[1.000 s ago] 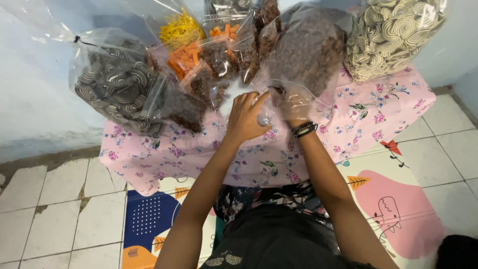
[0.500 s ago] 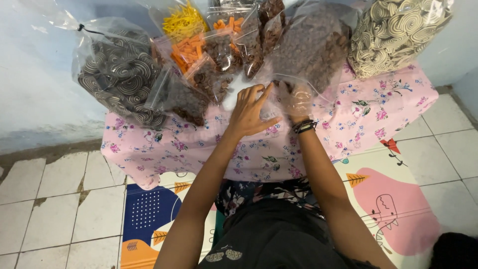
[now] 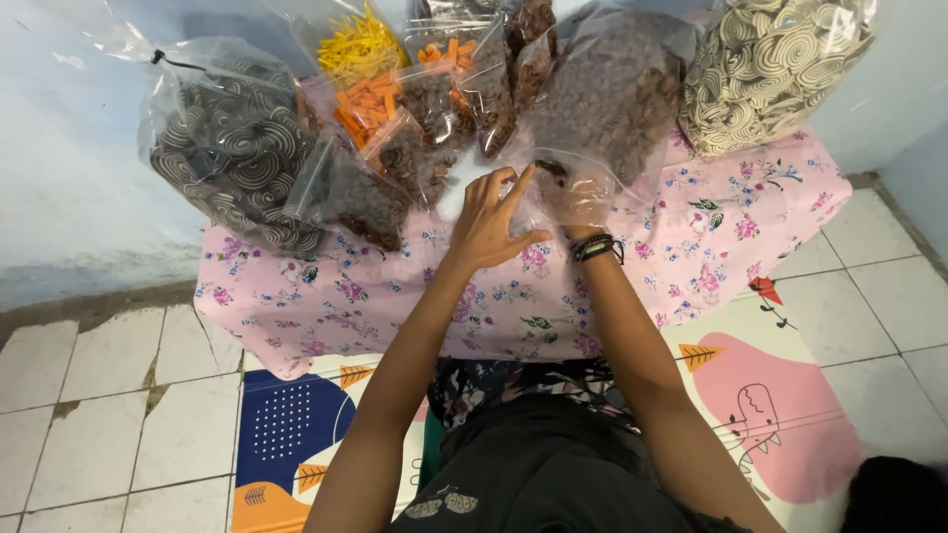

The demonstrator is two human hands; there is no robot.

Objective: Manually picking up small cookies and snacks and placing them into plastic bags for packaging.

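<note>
Small clear plastic bag [image 3: 553,197], lying on the pink floral cloth [image 3: 691,266] at the middle of the low table, just in front of the large bag of brown snacks [image 3: 612,94]; it appears to hold a few dark brown pieces near its mouth. The right hand [image 3: 581,195] is inside or behind the clear film, its fingers curled around the bag's contents; whether they pinch a piece cannot be told through the plastic. A dark beaded bracelet [image 3: 595,247] circles the right wrist. The left hand [image 3: 489,222] rests on the near edge of the same bag, fingers spread and slightly bent, fingertips touching the film. Behind the hands stand smaller packets of brown and orange snacks [image 3: 395,118] and a packet of yellow sticks [image 3: 360,44]. To the left leans a large bag of dark spiral crackers [image 3: 232,148]; to the right, a large bag of pale spiral crackers [image 3: 770,64]. A patterned floor mat [image 3: 780,415] lies below on white tiles.
</note>
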